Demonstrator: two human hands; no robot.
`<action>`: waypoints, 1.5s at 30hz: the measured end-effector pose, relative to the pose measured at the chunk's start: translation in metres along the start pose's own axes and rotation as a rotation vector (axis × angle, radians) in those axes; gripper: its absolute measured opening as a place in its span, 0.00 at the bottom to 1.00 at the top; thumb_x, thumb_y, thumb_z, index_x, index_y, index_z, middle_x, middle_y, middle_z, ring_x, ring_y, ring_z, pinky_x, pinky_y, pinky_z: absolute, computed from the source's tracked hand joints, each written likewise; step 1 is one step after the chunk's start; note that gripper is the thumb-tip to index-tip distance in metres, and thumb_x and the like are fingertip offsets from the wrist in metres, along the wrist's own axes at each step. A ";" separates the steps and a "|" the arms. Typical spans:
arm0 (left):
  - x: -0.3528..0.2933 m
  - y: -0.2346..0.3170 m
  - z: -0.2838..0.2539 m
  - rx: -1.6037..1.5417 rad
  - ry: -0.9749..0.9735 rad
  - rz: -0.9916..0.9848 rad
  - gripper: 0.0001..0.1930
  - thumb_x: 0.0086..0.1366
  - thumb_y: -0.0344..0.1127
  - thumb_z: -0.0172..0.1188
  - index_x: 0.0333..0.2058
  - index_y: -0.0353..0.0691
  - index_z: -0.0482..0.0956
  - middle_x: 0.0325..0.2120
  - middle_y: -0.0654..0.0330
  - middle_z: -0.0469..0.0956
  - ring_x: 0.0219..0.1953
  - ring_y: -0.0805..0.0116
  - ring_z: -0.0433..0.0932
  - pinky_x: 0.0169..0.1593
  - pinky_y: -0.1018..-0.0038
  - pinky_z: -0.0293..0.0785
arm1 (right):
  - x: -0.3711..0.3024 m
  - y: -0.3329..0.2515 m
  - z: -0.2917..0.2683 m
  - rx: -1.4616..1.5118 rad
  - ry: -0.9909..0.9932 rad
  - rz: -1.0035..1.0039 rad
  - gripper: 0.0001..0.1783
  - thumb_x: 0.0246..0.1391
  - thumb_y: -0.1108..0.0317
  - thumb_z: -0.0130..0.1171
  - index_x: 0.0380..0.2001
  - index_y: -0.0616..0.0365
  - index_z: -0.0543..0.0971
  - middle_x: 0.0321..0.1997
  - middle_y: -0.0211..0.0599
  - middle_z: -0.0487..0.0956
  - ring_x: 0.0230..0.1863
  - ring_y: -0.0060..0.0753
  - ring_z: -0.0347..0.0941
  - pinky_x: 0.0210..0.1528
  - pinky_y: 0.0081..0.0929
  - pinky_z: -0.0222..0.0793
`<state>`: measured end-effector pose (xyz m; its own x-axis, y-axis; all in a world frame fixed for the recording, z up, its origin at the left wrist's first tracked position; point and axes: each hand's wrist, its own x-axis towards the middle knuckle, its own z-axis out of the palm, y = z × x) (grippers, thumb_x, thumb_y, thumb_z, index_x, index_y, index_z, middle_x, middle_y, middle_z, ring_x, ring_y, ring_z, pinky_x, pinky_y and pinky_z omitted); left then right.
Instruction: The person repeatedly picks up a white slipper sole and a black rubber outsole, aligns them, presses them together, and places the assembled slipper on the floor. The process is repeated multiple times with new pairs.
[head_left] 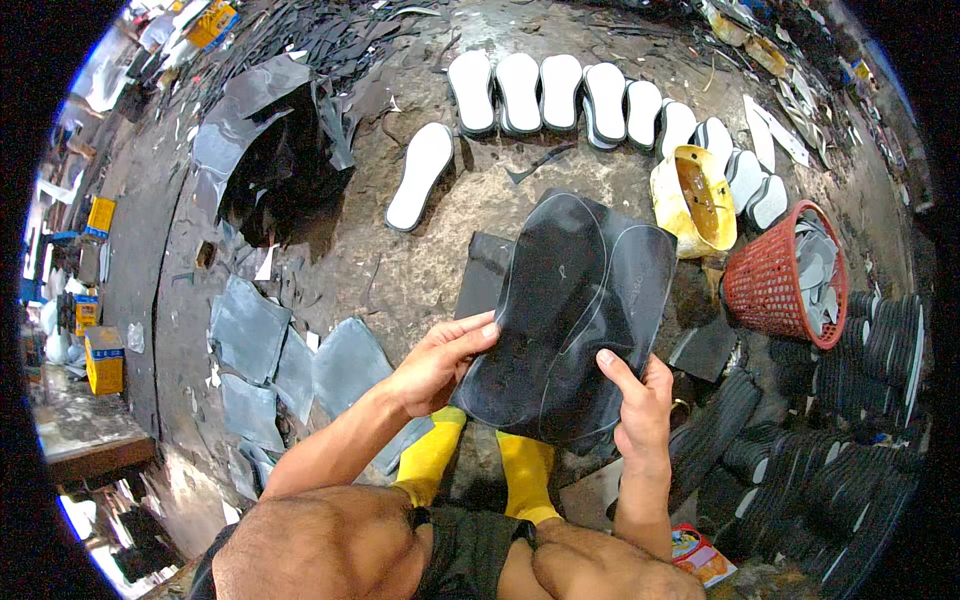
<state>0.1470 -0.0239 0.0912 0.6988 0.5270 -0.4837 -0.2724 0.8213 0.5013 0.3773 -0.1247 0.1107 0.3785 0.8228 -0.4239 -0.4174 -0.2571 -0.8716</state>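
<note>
Between my two hands I hold a black sheet (560,300), rubber-like and shiny, with shoe-sole outlines drawn on it in pale lines. My left hand (447,362) grips its left edge, thumb on top. The right hand (640,402) pinches the lower right side, its thumb lying on the face and its fingers hidden behind. A second dark flat piece (485,275) shows behind the sheet's left edge; whether it touches the sheet I cannot tell.
White-topped soles (517,92) stand in a curved row at the back. A yellow tub (690,205) with brown liquid and a red basket (780,280) of grey scraps are at right, above stacked dark soles (790,480). Grey sheets (248,330) and crumpled black sheeting (265,150) lie left.
</note>
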 end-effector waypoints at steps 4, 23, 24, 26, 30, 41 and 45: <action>-0.002 -0.001 0.001 -0.042 -0.019 -0.092 0.21 0.73 0.35 0.57 0.62 0.36 0.71 0.53 0.59 0.81 0.46 0.75 0.83 0.48 0.75 0.81 | 0.000 0.004 -0.002 0.086 0.000 0.038 0.14 0.57 0.76 0.65 0.47 0.62 0.81 0.44 0.32 0.84 0.42 0.25 0.79 0.50 0.26 0.73; -0.010 -0.007 0.021 0.697 -0.148 0.263 0.29 0.63 0.28 0.69 0.61 0.37 0.68 0.47 0.59 0.82 0.48 0.74 0.79 0.51 0.73 0.78 | 0.024 -0.067 0.035 -0.848 -0.007 -1.085 0.12 0.44 0.71 0.76 0.36 0.55 0.88 0.46 0.41 0.86 0.45 0.41 0.84 0.48 0.30 0.77; -0.012 -0.006 0.021 0.672 -0.134 0.241 0.30 0.63 0.28 0.70 0.61 0.37 0.67 0.46 0.59 0.82 0.47 0.74 0.80 0.50 0.73 0.78 | 0.022 -0.067 0.034 -0.863 -0.031 -1.197 0.12 0.42 0.74 0.76 0.34 0.54 0.87 0.46 0.41 0.86 0.44 0.40 0.84 0.46 0.30 0.78; -0.017 -0.003 0.021 0.683 -0.101 0.176 0.30 0.63 0.29 0.70 0.62 0.37 0.68 0.42 0.60 0.84 0.43 0.75 0.81 0.47 0.74 0.78 | 0.015 -0.066 0.032 -0.806 -0.027 -1.141 0.13 0.42 0.74 0.76 0.34 0.54 0.87 0.47 0.42 0.86 0.42 0.39 0.85 0.44 0.30 0.78; -0.027 0.001 0.022 0.807 -0.166 0.233 0.27 0.63 0.29 0.70 0.59 0.37 0.72 0.40 0.59 0.85 0.40 0.75 0.81 0.43 0.74 0.78 | 0.009 -0.071 0.028 -0.780 -0.026 -0.990 0.11 0.43 0.76 0.75 0.34 0.57 0.87 0.43 0.44 0.87 0.39 0.39 0.86 0.41 0.26 0.79; -0.031 0.007 0.034 0.752 -0.177 0.317 0.30 0.62 0.29 0.71 0.61 0.36 0.71 0.43 0.59 0.84 0.47 0.72 0.81 0.53 0.70 0.78 | 0.006 -0.076 0.040 -0.338 -0.118 -0.371 0.07 0.44 0.80 0.74 0.30 0.62 0.88 0.31 0.41 0.87 0.34 0.24 0.83 0.40 0.22 0.79; -0.021 0.016 0.033 0.623 -0.070 0.079 0.23 0.61 0.31 0.73 0.54 0.35 0.77 0.42 0.63 0.84 0.46 0.75 0.80 0.53 0.72 0.77 | 0.013 -0.072 0.050 -0.494 -0.251 -0.306 0.32 0.41 0.76 0.78 0.53 0.60 0.79 0.40 0.47 0.86 0.34 0.27 0.83 0.41 0.24 0.78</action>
<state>0.1495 -0.0287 0.1331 0.7395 0.5480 -0.3910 0.0972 0.4879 0.8675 0.3707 -0.0701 0.1808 0.1900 0.9746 -0.1189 0.1328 -0.1455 -0.9804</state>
